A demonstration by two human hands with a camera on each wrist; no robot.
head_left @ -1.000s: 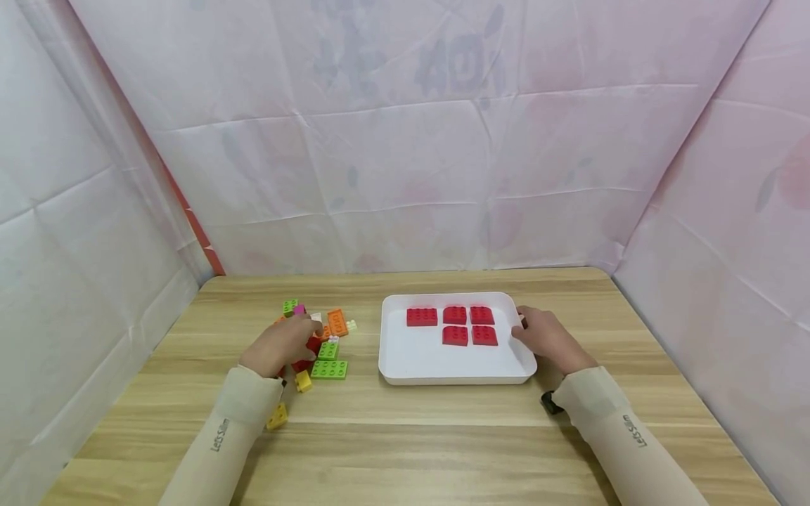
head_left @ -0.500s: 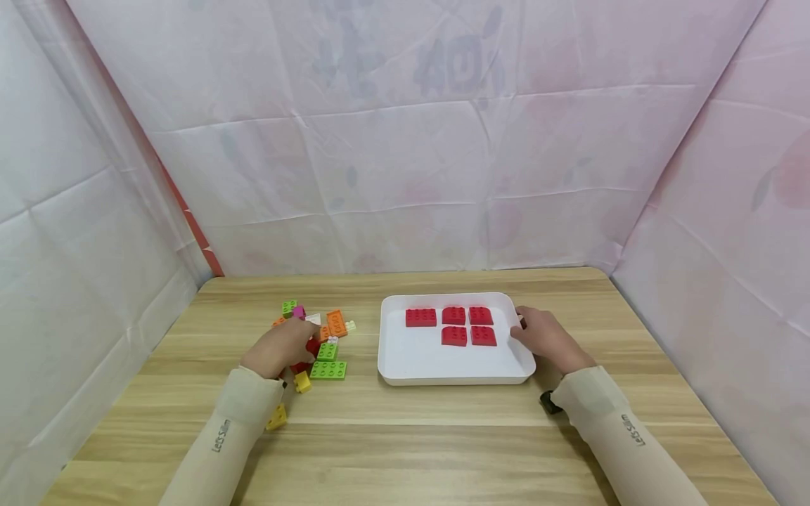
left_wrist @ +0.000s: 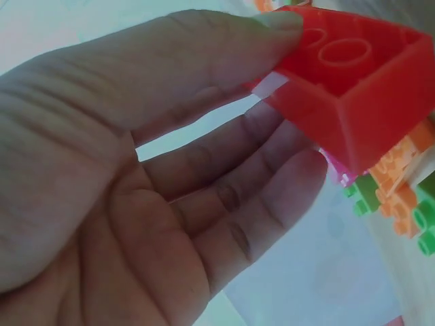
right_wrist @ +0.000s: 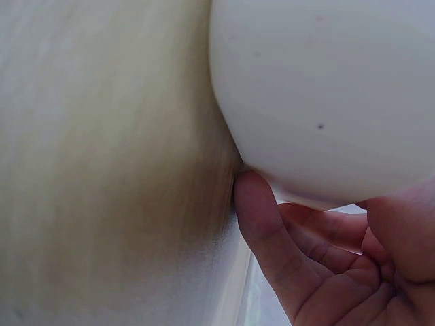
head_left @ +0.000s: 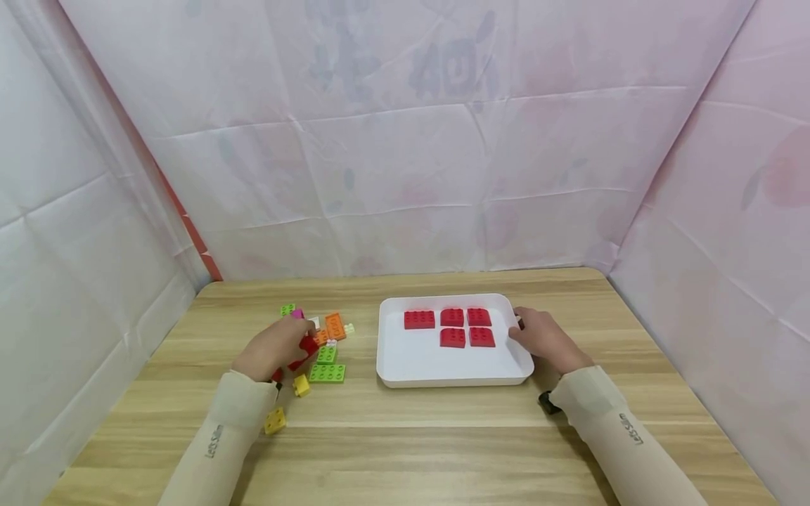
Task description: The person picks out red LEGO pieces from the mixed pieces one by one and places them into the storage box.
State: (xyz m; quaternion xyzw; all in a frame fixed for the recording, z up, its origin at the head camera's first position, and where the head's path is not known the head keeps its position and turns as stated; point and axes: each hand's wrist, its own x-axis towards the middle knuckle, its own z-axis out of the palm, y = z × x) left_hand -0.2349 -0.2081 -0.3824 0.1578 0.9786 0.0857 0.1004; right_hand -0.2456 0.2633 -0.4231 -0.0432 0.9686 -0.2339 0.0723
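In the head view my left hand (head_left: 271,348) is over the pile of toy bricks at the left, pinching a red building brick (left_wrist: 367,102) between thumb and fingers. The left wrist view shows that brick tilted, its hollow side with round tubes facing up. My right hand (head_left: 545,340) grips the right edge of a white tray (head_left: 455,382), thumb against the wall in the right wrist view (right_wrist: 255,204). Inside the tray lie several red bricks: a longer one (head_left: 420,320) at the back left and rounded ones (head_left: 481,337) beside it.
Around my left hand lie green bricks (head_left: 327,374), an orange brick (head_left: 335,325), a yellow brick (head_left: 301,385) and another yellow brick (head_left: 275,420) nearer me. A small pale brick (head_left: 349,329) lies right of the pile. Fabric walls enclose the wooden table (head_left: 405,450).
My left hand has drawn slightly back and left, and more of the red brick shows at its fingertips. My right hand stays at the tray, which sits in the same place.
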